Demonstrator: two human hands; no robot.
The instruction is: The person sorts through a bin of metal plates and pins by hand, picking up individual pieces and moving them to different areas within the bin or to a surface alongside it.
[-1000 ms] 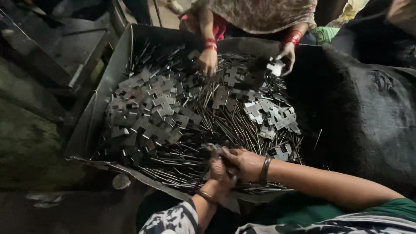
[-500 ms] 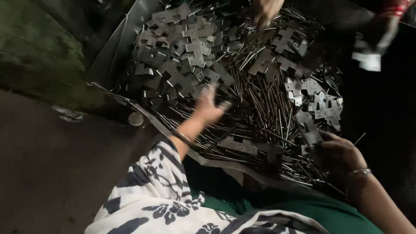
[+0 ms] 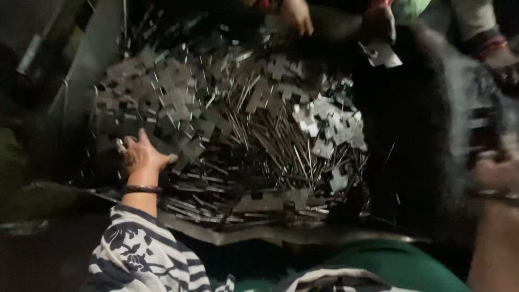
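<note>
Left hand (image 3: 141,154) resting on cross-shaped metal plates (image 3: 162,108), thin rods (image 3: 275,146) alongside

Grey metal crosses (image 3: 178,116); white sleeve (image 3: 138,254) with dark floral stripes

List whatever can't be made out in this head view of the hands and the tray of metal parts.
- Right hand: motion-blurred at the right edge; its grip is unreadable.
- Left hand: its palm faces down on the cross-shaped metal plates, so anything under it is hidden.
- Other person's hand: cut off by the top edge.
- Thin metal rods: too tangled and blurred to separate.
</note>
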